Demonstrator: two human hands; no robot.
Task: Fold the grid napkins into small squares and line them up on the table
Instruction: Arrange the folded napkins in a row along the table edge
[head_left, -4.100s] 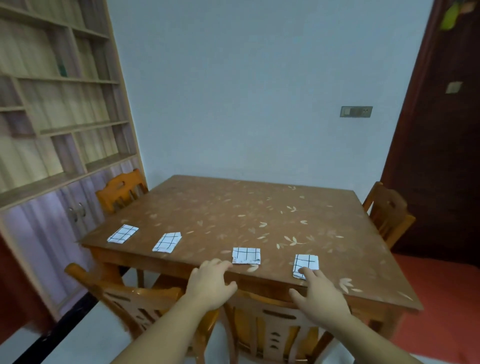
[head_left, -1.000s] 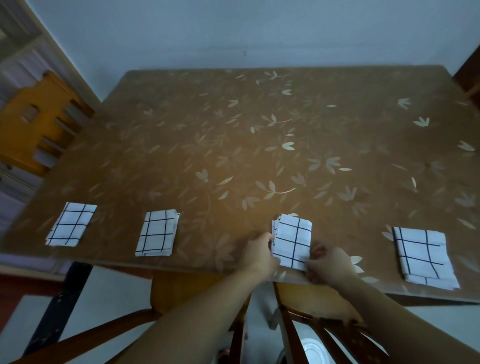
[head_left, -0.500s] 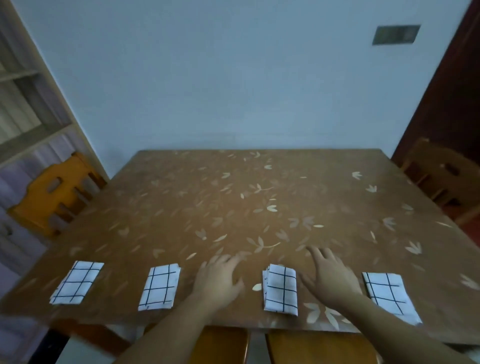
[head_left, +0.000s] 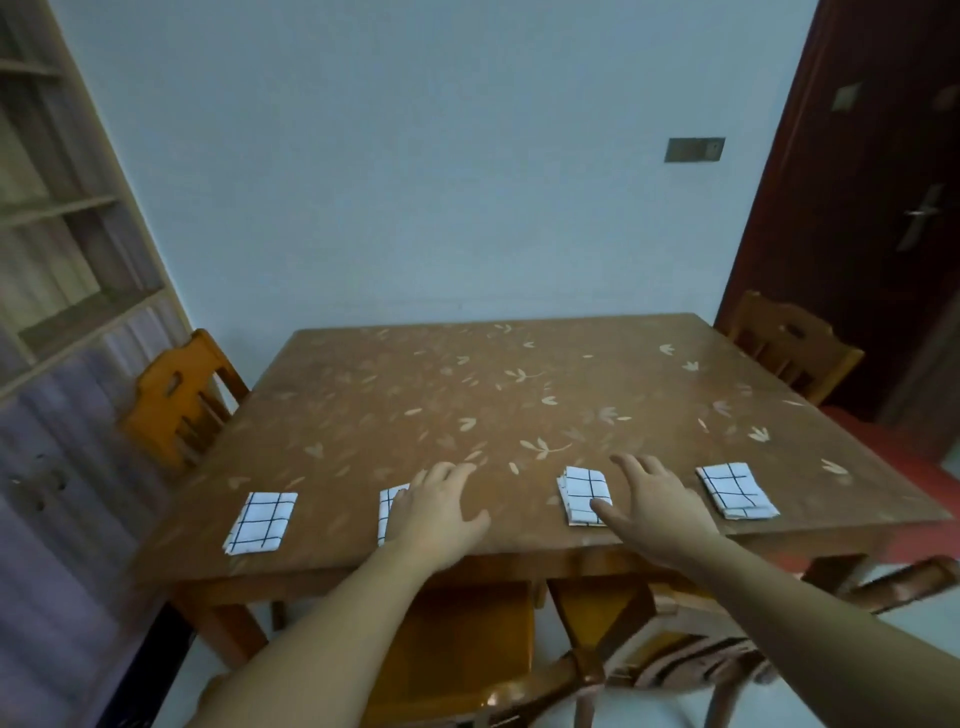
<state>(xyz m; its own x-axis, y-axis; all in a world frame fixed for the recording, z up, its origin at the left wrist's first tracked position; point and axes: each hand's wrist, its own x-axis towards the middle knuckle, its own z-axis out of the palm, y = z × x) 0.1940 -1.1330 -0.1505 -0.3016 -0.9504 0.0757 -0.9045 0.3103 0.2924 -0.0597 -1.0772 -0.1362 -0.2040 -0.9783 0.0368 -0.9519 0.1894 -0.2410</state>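
Since a second ago, let go of the third napkin (head_left: 584, 496); left hand (head_left: 439, 512) and right hand (head_left: 657, 512) now hover, fingers (head_left: 631, 467) spread, holding nothing. Four folded squares spaced evenly along the surface (head_left: 519, 395) near edge, probably to form the row

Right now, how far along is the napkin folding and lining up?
Done: four folded grid napkins lie in a row along the table's near edge: far-left napkin, second napkin partly hidden under the left hand, third napkin, far-right napkin. In hand: nothing; both hands are open, the right hand beside the third. Left: no unfolded napkin is visible; perhaps squaring the third.
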